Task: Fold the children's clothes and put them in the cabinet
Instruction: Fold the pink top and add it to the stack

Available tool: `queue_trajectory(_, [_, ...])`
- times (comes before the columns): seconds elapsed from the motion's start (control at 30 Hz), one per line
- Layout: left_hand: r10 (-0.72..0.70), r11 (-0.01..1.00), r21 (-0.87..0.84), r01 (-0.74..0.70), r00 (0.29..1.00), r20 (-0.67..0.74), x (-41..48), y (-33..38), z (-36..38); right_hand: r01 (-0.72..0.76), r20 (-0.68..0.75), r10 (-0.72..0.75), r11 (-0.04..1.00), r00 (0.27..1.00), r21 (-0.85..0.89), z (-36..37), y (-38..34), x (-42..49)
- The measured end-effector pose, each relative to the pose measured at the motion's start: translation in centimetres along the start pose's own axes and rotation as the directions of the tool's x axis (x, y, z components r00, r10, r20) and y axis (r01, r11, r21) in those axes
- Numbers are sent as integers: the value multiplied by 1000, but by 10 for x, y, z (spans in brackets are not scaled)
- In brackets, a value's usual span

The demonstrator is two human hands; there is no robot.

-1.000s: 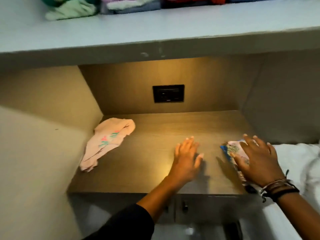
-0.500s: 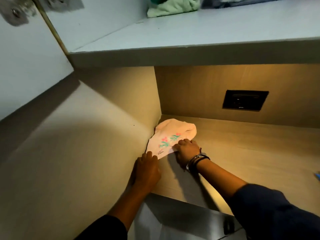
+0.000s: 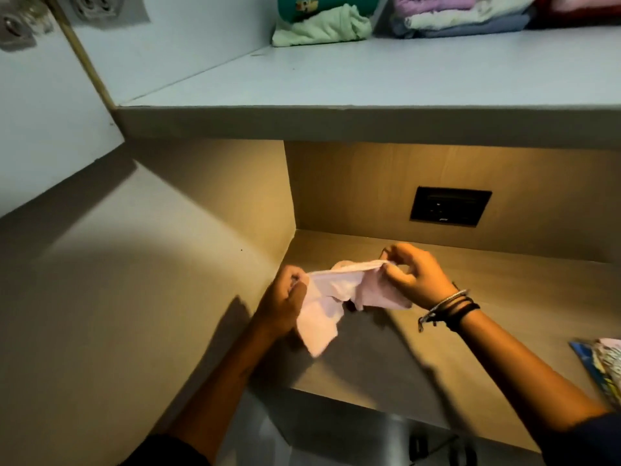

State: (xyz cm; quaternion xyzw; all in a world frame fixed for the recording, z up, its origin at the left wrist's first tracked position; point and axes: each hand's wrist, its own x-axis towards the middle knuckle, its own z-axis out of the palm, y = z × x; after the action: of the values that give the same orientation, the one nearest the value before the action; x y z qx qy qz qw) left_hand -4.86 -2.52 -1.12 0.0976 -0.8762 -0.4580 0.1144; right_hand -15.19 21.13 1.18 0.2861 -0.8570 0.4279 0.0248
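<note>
A small pale pink child's garment [image 3: 339, 297] hangs stretched between my two hands above the wooden counter [image 3: 504, 297]. My left hand [image 3: 285, 301] grips its left edge. My right hand [image 3: 416, 274], with bracelets at the wrist, pinches its right edge. The cloth droops below my hands and its lower corner nearly reaches the counter. Folded clothes lie on the pale cabinet shelf [image 3: 369, 85] above: a green stack [image 3: 319, 28] and a purple, white and blue stack [image 3: 460, 15].
A colourful folded garment [image 3: 605, 364] lies at the counter's right edge. A dark wall socket [image 3: 450, 206] sits in the back panel. The grey side wall [image 3: 117, 297] stands close on the left. A cabinet door [image 3: 43, 112] hangs open at upper left.
Both hands have gone from the counter to the pink garment at the left wall, lifted it off the counter and pulled it out between them. My view has swung left.
</note>
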Motion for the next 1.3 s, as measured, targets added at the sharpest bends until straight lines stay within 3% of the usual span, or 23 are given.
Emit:
queue_trajectory(0.1, [81,984,-156,-84,996,-22,3,49,-5,-2,-114,29,974,993,228,-42,-12,-16])
queue_trajectory(0.23, [130,952,-275,-133,991,-30,0,101,-4,55,-229,12,957,973,285,-80,-24,-31])
queue_trajectory(0.3, [187,943,-284,-176,982,12,-9,117,-8,66,-132,-27,950,991,304,-108,-26,-46])
queue_trajectory(0.37, [213,944,-281,-171,969,125,-20,129,-16,52,72,-68,977,995,205,-140,-25,-63])
queue_trajectory(0.5, [211,974,2,-225,915,345,-39,141,-24,-50,511,63,998,857,-39,-185,-33,-85])
queue_trajectory(0.57, [203,973,12,-231,878,434,-48,147,-21,-99,598,96,995,796,-27,-198,-39,-91])
queue_trajectory(0.7, [314,947,-218,-237,827,467,-56,166,-32,-122,667,-40,973,744,194,-223,-47,-102])
queue_trajectory(0.8, [311,946,-250,-207,794,522,-37,175,-38,-243,695,33,948,718,206,-235,-36,-91])
queue_trajectory(0.87, [240,968,-204,-147,782,576,-13,173,-26,-278,647,183,960,740,47,-230,-20,-76])
queue_trajectory(1.0, [172,980,-21,-199,786,594,42,157,29,-247,336,343,923,877,-296,-193,31,-47])
queue_trajectory(1.1, [136,952,163,-261,833,536,72,133,77,-314,218,430,852,876,-419,-164,70,-31])
queue_trajectory(1.23, [71,808,530,-256,936,344,89,90,116,-338,-55,435,607,899,-720,-135,99,-29])
queue_trajectory(1.3, [92,708,668,-229,968,233,81,72,128,-354,-134,378,607,916,-711,-114,99,-39])
